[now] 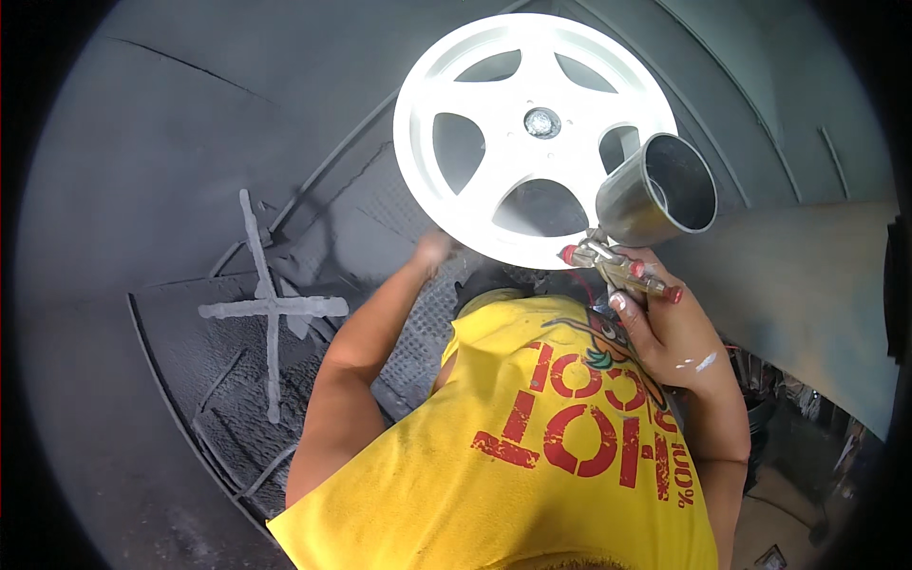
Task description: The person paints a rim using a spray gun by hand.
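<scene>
The five-spoke wheel rim (534,133) sits far and slightly right of centre, its face turned up toward the camera and already an even, bright white across spokes and outer lip — judging by that, the visible face looks largely coated. No bare or dark patches show on it, though glare washes out the upper part, so thin spots there would be hard to make out. The hub centre (541,122) looks grey, apparently uncoated.

The right hand (665,332) is clenched around the grip of a spray gun (622,271), whose open metal cup (665,190) stands up just beside the rim's right edge; white flecks mark the back of the hand. The left hand (432,249) reaches to the rim's near-left edge, but it is blurred — whether it grips the rim, only touches it, or is open cannot be told.

The rim's back, inner barrel and whatever carries it are hidden. The yellow shirt (532,456) covers the near ground, and the gun's nozzle is hard to separate from the fittings. A pale cross (271,306) marks the dark floor to the left.
</scene>
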A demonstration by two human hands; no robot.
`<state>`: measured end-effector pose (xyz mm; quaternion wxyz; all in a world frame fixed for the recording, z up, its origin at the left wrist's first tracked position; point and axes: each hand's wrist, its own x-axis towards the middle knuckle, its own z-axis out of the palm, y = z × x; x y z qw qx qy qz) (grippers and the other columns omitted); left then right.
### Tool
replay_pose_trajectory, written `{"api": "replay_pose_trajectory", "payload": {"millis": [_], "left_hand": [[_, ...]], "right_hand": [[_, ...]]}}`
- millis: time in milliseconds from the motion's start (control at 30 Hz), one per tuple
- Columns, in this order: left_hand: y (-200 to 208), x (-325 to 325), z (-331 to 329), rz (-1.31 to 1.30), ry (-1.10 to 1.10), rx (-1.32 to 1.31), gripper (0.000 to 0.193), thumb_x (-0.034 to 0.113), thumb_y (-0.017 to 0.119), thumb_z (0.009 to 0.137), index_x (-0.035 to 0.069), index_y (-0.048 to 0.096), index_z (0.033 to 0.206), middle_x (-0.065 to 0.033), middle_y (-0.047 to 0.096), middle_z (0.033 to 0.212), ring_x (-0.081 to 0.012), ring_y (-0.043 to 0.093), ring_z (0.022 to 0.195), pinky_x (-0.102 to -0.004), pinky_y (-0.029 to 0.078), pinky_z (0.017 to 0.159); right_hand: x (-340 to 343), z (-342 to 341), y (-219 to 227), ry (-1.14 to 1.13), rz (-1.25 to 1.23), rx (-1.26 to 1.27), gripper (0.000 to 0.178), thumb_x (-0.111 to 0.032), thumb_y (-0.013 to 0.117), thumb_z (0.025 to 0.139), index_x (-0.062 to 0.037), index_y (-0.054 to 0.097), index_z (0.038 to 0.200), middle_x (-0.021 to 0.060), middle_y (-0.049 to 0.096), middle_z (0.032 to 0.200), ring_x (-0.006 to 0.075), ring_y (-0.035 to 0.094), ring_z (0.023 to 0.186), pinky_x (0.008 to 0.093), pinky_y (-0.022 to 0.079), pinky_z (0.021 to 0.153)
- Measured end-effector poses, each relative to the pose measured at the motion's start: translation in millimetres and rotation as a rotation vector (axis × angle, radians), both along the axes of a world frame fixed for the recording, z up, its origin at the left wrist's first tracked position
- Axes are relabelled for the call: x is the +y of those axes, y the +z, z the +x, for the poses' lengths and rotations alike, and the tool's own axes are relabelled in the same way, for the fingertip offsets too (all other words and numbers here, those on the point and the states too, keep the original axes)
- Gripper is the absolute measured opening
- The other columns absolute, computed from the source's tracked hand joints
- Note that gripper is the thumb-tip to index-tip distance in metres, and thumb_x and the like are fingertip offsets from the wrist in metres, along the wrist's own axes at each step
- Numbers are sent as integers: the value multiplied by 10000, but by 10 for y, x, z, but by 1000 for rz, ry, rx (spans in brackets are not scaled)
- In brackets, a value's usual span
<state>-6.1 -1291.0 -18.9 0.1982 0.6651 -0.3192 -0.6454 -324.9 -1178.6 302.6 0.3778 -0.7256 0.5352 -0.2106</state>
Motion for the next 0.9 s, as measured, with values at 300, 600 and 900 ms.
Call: {"api": "replay_pose_trajectory", "payload": {"millis": [300,600,900], "left_hand": [[-153,-428,141,-213,277,173,403,152,437,1017,-10,477,1384,-188,591,1309,-291,634,1116,-435,522,973],[-16,162,-289,-13,357,358,300,135,417,1017,48,537,1278,-112,670,1065,-193,636,866,-318,530,770],[-56,579,-509,168,129,499,232,141,547,961,76,612,1174,-40,690,1040,-139,620,888,-283,516,755]], "right_hand": [[-317,-66,-18,-212,-295,41,352,14,505,941,26,476,1291,277,620,924,512,582,901,442,488,764],[-347,67,-43,-288,-232,34,365,1,511,947,24,457,1307,277,631,936,509,595,917,456,493,764],[-40,156,-48,-50,73,-8,346,-120,518,988,4,502,1310,268,618,1079,468,617,964,452,504,817]]}}
